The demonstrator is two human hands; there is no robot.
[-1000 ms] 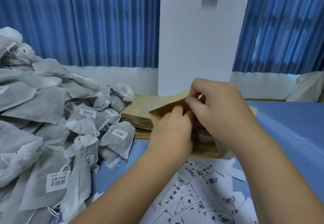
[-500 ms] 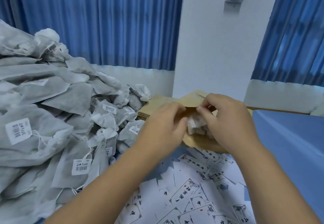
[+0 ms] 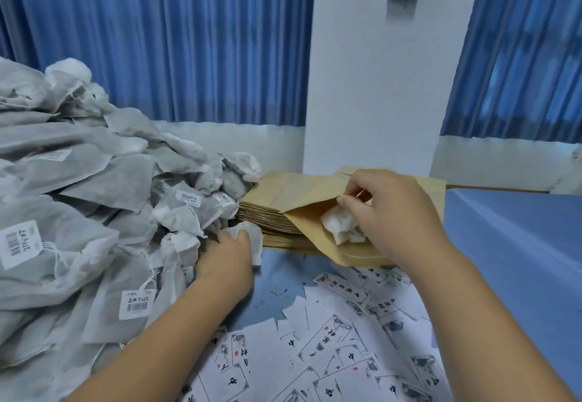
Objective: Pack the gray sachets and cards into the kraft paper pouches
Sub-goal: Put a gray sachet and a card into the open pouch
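A kraft paper pouch [image 3: 315, 222] lies open on top of a stack of flat kraft pouches [image 3: 271, 197]. White-topped sachets [image 3: 341, 223] stick out of its mouth. My right hand [image 3: 390, 212] pinches the pouch's upper edge above those sachets. My left hand [image 3: 226, 260] grips a gray sachet [image 3: 253, 241] at the near edge of the big pile of gray sachets [image 3: 94, 212] on the left. Printed white cards [image 3: 330, 345] lie scattered in front of the pouch.
The table has a blue cover [image 3: 510, 260]. A white wall column [image 3: 371, 87] and blue curtains [image 3: 176, 39] stand behind it. The sachet pile fills the whole left side, and the pouch stack sits against the wall.
My left hand has left the pouch mouth and moved left and down to the sachet pile, where it now grips a sachet. My right hand stays at the pouch opening.
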